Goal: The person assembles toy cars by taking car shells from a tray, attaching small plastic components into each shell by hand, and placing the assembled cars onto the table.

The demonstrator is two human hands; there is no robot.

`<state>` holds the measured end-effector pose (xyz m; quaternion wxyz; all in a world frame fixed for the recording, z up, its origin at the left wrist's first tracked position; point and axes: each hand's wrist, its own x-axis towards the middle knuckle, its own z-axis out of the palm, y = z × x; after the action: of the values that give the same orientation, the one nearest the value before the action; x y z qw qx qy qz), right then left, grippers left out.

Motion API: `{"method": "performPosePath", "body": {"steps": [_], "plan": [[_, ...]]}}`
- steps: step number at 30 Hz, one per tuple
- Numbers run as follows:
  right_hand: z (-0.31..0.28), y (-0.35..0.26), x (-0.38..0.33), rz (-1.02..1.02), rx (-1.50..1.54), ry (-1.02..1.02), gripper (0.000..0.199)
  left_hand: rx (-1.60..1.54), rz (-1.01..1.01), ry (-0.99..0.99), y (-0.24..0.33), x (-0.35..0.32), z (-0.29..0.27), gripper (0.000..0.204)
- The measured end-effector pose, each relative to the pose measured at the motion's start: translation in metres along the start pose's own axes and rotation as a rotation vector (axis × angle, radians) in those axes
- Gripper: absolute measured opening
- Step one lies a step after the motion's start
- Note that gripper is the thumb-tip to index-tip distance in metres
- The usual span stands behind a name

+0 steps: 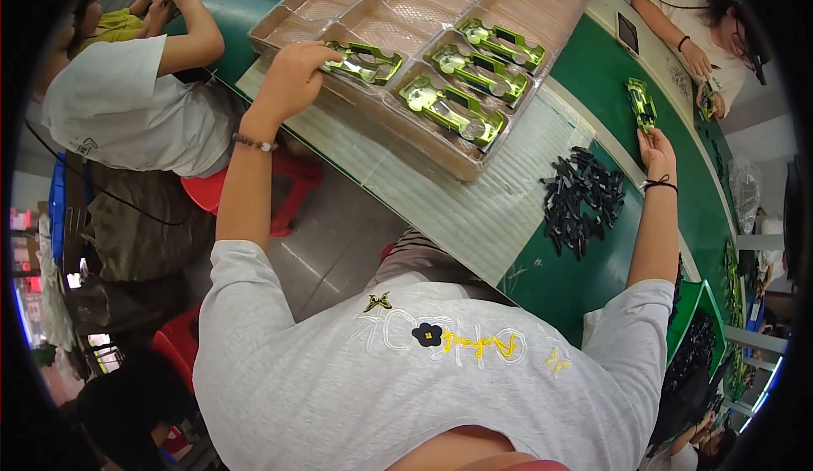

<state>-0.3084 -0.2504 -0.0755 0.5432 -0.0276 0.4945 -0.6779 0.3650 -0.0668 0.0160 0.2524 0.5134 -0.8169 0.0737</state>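
My left hand (292, 80) reaches over the near left side of a clear plastic compartment tray (398, 9). Its fingers are closed on the left end of a shiny green toy car shell (366, 63) that lies in one compartment. Several more such shells, like this green car shell (453, 111), lie in the compartments to the right. Out to the right, my right hand (657, 151) grips the lower end of another green car shell (641, 105), held upright over the green table. The fingertips of the left hand are partly hidden.
A pile of small black plastic parts (584, 200) lies on the green table (542, 272) near its front edge. A green bin (699, 323) of black parts stands at the right. A co-worker (690, 43) handles a green piece across the table; another person (140, 102) sits at the left.
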Motion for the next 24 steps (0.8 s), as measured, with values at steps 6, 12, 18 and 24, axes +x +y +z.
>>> {"method": "performPosePath", "body": {"steps": [6, 12, 18, 24], "plan": [[0.027, 0.02, -0.054, -0.008, -0.208, 0.073, 0.032, -0.124, 0.145, -0.311, 0.025, 0.011, 0.008, 0.029], [-0.015, -0.015, -0.167, -0.335, -0.608, -0.121, 0.043, -0.064, -0.014, -0.059, 0.033, -0.001, 0.016, 0.058], [-0.091, -0.053, -0.283, -0.692, -1.075, -0.186, 0.034, -0.171, 0.183, -0.253, 0.019, 0.021, 0.001, 0.042], [-0.152, -0.036, -0.338, -0.781, -1.284, -0.03, 0.03, -0.634, -0.431, 0.054, -0.002, 0.057, 0.006, 0.026]]}}
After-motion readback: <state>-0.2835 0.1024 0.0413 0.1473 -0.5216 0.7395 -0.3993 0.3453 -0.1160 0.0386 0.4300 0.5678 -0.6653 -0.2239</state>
